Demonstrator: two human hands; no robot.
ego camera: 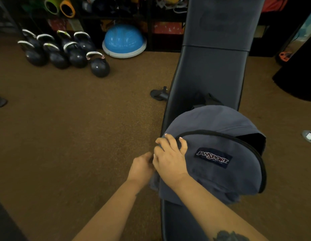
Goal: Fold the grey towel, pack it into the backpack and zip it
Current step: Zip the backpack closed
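A grey-blue backpack point(220, 171) with a dark logo patch lies on a black padded bench point(210, 72). Its black zipper line curves over the top, and on the right side a dark gap still shows in the opening point(253, 141). My right hand point(170, 157) lies on the backpack's left side, fingers curled over the zipper edge. My left hand point(142, 169) is at the backpack's left edge, fingers pinched together on something small that I cannot make out. No grey towel is visible.
The bench runs away from me over a brown carpeted floor. Several black kettlebells point(67, 53) and a blue balance dome point(124, 40) sit at the back left before dark shelves. A bench foot point(159, 93) sticks out on the left.
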